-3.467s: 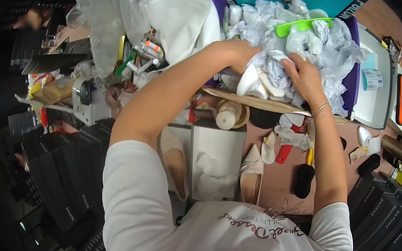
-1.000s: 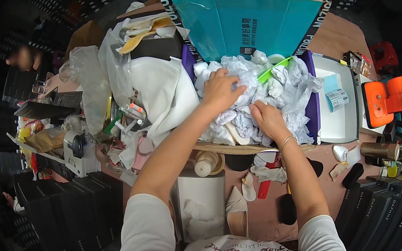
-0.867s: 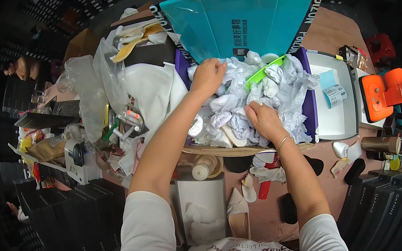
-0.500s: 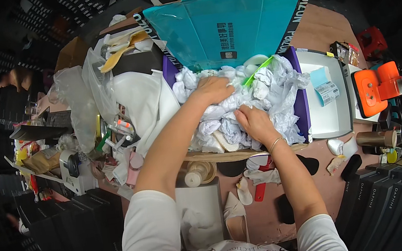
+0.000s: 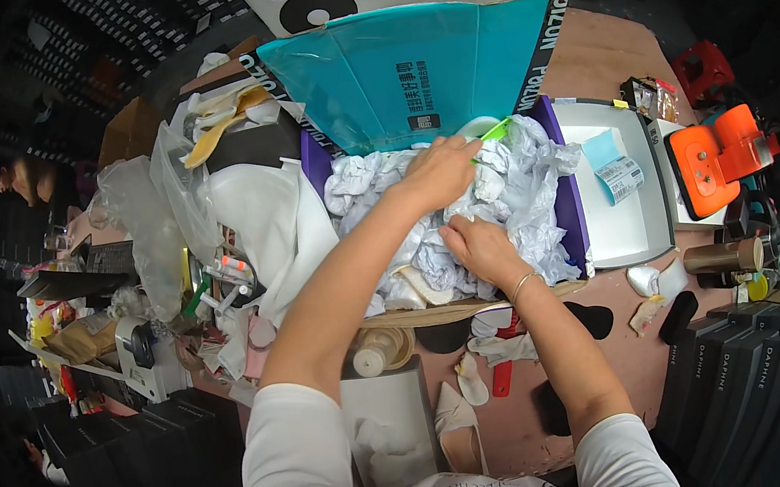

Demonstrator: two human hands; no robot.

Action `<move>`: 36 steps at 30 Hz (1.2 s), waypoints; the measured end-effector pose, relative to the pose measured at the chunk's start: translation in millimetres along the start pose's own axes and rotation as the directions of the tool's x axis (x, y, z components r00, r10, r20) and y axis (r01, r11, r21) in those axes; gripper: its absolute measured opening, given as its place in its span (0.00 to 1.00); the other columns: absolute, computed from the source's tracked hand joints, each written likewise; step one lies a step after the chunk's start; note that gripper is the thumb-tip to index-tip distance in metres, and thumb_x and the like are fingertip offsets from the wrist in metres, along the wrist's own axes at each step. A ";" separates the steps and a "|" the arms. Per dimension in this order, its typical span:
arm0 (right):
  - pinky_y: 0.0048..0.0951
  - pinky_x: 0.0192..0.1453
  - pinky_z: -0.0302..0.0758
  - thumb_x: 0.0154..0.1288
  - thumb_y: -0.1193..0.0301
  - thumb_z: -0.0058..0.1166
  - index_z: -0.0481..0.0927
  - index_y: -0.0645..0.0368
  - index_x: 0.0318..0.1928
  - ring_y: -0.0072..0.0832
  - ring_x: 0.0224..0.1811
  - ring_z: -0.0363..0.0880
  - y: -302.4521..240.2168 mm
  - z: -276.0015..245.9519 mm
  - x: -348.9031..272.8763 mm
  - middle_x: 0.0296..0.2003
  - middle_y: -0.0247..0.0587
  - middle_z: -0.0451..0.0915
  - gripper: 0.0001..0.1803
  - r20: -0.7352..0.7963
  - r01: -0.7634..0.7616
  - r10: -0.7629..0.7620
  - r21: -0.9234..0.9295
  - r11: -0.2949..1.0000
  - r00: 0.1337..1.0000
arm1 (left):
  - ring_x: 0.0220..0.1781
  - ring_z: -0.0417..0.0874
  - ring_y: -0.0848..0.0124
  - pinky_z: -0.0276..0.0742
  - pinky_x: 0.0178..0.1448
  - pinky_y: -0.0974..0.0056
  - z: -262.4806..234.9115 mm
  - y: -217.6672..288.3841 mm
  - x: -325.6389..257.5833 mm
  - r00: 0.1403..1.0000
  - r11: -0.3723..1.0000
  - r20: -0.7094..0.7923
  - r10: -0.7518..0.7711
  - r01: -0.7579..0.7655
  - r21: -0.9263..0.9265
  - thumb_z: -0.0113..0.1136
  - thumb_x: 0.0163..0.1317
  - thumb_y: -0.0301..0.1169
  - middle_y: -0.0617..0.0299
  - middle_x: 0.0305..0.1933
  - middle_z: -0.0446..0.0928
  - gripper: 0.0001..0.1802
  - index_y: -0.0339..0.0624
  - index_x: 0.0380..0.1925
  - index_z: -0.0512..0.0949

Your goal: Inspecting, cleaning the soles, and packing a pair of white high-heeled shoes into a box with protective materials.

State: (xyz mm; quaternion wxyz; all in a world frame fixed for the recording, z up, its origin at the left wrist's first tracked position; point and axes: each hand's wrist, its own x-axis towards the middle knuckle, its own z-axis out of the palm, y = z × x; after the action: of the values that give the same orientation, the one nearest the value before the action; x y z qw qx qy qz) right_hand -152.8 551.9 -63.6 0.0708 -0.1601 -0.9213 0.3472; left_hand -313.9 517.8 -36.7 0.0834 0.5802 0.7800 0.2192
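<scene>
A purple-sided box [image 5: 570,197] is filled with crumpled white paper [image 5: 536,188]. My left hand [image 5: 443,173] lies over the paper, fingers stretched to the right, their tips by a bright green strip [image 5: 496,130]. Nearer to me, my right hand [image 5: 485,249] has its fingers curled into the crumpled paper, thumb pressed in; its fingertips are partly hidden. A bracelet circles that wrist. At the box's near edge, a pale curved piece [image 5: 423,286] shows among the wads. The box's turquoise lid [image 5: 408,76] stands raised behind it.
An open white tray-like box [image 5: 617,225] with a tag stands on the right, beside an orange tape dispenser [image 5: 716,160]. Dark shoeboxes [image 5: 753,384] are stacked at both lower sides. A beige pointed shoe [image 5: 458,425] lies near me. White cloth [image 5: 276,228] and plastic bags fill the left.
My left hand has moved right across the paper to the green strip, covering part of it. My right hand stays in the paper. The whole view has shifted slightly.
</scene>
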 end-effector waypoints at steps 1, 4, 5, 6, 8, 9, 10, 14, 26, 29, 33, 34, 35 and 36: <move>0.49 0.40 0.76 0.68 0.58 0.47 0.77 0.60 0.36 0.55 0.34 0.79 1.6 -0.3 -1.8 0.29 0.61 0.79 0.17 0.004 -0.009 0.009 -0.006 1.000 1.000 | 0.54 0.74 0.50 0.73 0.55 0.52 14.6 10.3 7.4 0.996 0.995 0.029 -0.088 0.089 -0.041 0.60 0.56 0.40 0.45 0.50 0.74 0.29 0.39 0.56 0.70; 0.50 0.43 0.73 0.68 0.59 0.46 0.77 0.59 0.39 0.55 0.36 0.78 -0.2 -1.4 -1.7 0.31 0.60 0.79 0.16 0.014 -0.024 0.024 0.011 1.000 1.000 | 0.56 0.74 0.48 0.72 0.56 0.51 31.9 15.9 15.6 0.961 0.965 0.137 -0.242 0.253 -0.074 0.62 0.55 0.45 0.43 0.53 0.74 0.34 0.39 0.59 0.66; 0.50 0.43 0.73 0.68 0.59 0.45 0.77 0.59 0.39 0.55 0.36 0.78 -0.2 -0.6 -1.9 0.31 0.60 0.79 0.16 0.009 -0.023 0.023 0.023 0.999 1.000 | 0.56 0.74 0.48 0.72 0.57 0.51 33.1 16.8 14.6 0.944 0.955 0.180 -0.275 0.290 -0.064 0.63 0.55 0.47 0.42 0.53 0.74 0.36 0.39 0.59 0.66; 0.49 0.44 0.74 0.68 0.59 0.45 0.77 0.59 0.38 0.55 0.36 0.78 -1.0 -3.4 -0.7 0.31 0.61 0.79 0.16 0.051 -0.028 0.027 0.011 1.000 0.998 | 0.53 0.77 0.49 0.72 0.55 0.52 37.0 4.7 12.6 0.939 0.950 0.259 -0.228 0.273 -0.154 0.64 0.54 0.46 0.42 0.49 0.77 0.32 0.38 0.53 0.71; 0.49 0.43 0.75 0.68 0.58 0.46 0.77 0.61 0.36 0.55 0.35 0.78 1.2 -0.8 -0.6 0.30 0.61 0.79 0.17 0.042 0.005 -0.007 0.037 0.999 0.999 | 0.48 0.80 0.50 0.74 0.53 0.52 28.9 -15.6 0.3 0.932 0.968 0.310 -0.186 0.227 -0.103 0.63 0.54 0.44 0.43 0.44 0.79 0.25 0.38 0.45 0.76; 0.49 0.42 0.76 0.68 0.58 0.46 0.78 0.61 0.36 0.55 0.34 0.79 1.9 -0.3 -0.8 0.30 0.61 0.79 0.18 0.033 0.023 -0.024 0.047 0.999 0.999 | 0.47 0.81 0.50 0.75 0.51 0.52 19.1 -20.5 -6.5 0.901 0.959 0.339 -0.269 0.282 0.011 0.63 0.54 0.43 0.44 0.43 0.80 0.22 0.37 0.42 0.77; 0.49 0.43 0.76 0.68 0.58 0.46 0.78 0.61 0.36 0.55 0.34 0.79 2.1 -0.7 -1.0 0.30 0.61 0.79 0.18 0.030 0.017 -0.019 0.053 0.998 0.999 | 0.46 0.81 0.50 0.75 0.50 0.52 2.9 -19.5 -14.4 0.866 0.935 0.355 -0.353 0.330 0.126 0.62 0.55 0.42 0.45 0.42 0.80 0.19 0.37 0.39 0.79; 0.48 0.44 0.76 0.68 0.57 0.45 0.78 0.61 0.35 0.55 0.36 0.79 -0.3 -0.1 -0.6 0.30 0.61 0.79 0.19 0.035 0.007 -0.009 0.067 0.998 0.999 | 0.47 0.81 0.52 0.76 0.48 0.51 -29.1 -44.1 -45.9 0.794 0.844 0.350 -0.498 0.352 0.404 0.62 0.54 0.37 0.47 0.43 0.80 0.17 0.37 0.39 0.79; 0.40 0.68 0.57 0.67 0.57 0.45 0.71 0.58 0.59 0.45 0.65 0.63 21.1 20.5 -11.6 0.59 0.56 0.70 0.25 0.034 0.025 -0.028 0.093 0.995 0.999 | 0.63 0.67 0.54 0.62 0.64 0.43 34.4 91.5 12.4 0.926 0.957 0.293 0.237 -0.274 0.092 0.59 0.56 0.39 0.50 0.56 0.72 0.26 0.47 0.56 0.73; 0.42 0.61 0.66 0.66 0.55 0.45 0.73 0.57 0.56 0.50 0.60 0.69 16.2 11.0 -6.7 0.57 0.56 0.72 0.24 0.132 0.093 -0.084 -0.069 0.993 0.988 | 0.64 0.67 0.54 0.58 0.65 0.38 50.9 77.0 14.7 0.933 0.954 0.358 -0.024 -0.086 0.288 0.62 0.54 0.46 0.49 0.58 0.72 0.24 0.49 0.50 0.79; 0.46 0.52 0.73 0.66 0.54 0.45 0.73 0.58 0.52 0.54 0.52 0.75 -0.8 -12.1 -3.1 0.52 0.59 0.74 0.23 0.330 -0.055 0.038 0.044 0.998 0.943 | 0.58 0.73 0.54 0.66 0.61 0.44 35.2 61.2 11.7 0.906 0.936 0.388 -0.171 0.026 0.352 0.63 0.50 0.40 0.51 0.51 0.76 0.19 0.43 0.40 0.82; 0.45 0.54 0.72 0.66 0.54 0.45 0.72 0.58 0.54 0.52 0.54 0.74 -2.0 -11.4 -6.8 0.55 0.59 0.72 0.24 0.290 -0.024 0.008 0.052 0.998 0.957 | 0.56 0.75 0.54 0.68 0.59 0.46 28.1 57.5 9.3 0.913 0.943 0.357 -0.195 0.075 0.323 0.63 0.49 0.38 0.52 0.48 0.78 0.17 0.41 0.38 0.83; 0.44 0.57 0.72 0.66 0.54 0.45 0.72 0.58 0.55 0.50 0.56 0.73 -3.0 -11.3 -9.5 0.58 0.58 0.70 0.25 0.255 0.013 -0.026 0.053 0.998 0.967 | 0.52 0.76 0.54 0.71 0.57 0.48 24.2 45.5 6.4 0.922 0.963 0.344 -0.176 0.089 0.252 0.63 0.48 0.36 0.51 0.45 0.78 0.17 0.39 0.37 0.82; 0.46 0.57 0.71 0.66 0.52 0.46 0.69 0.59 0.58 0.51 0.56 0.73 -2.9 -13.4 -12.4 0.57 0.60 0.69 0.28 0.275 0.007 -0.033 0.095 0.995 0.961 | 0.49 0.78 0.53 0.73 0.54 0.51 24.5 28.8 3.0 0.931 0.979 0.330 -0.157 0.101 0.180 0.64 0.47 0.35 0.49 0.42 0.79 0.17 0.37 0.36 0.82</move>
State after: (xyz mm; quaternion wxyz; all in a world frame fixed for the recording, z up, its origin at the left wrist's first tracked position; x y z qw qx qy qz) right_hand -138.7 553.9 -51.9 -0.0474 -0.0974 -0.9065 0.4080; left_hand -280.4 533.3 -45.5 0.1854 0.5617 0.8050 0.0458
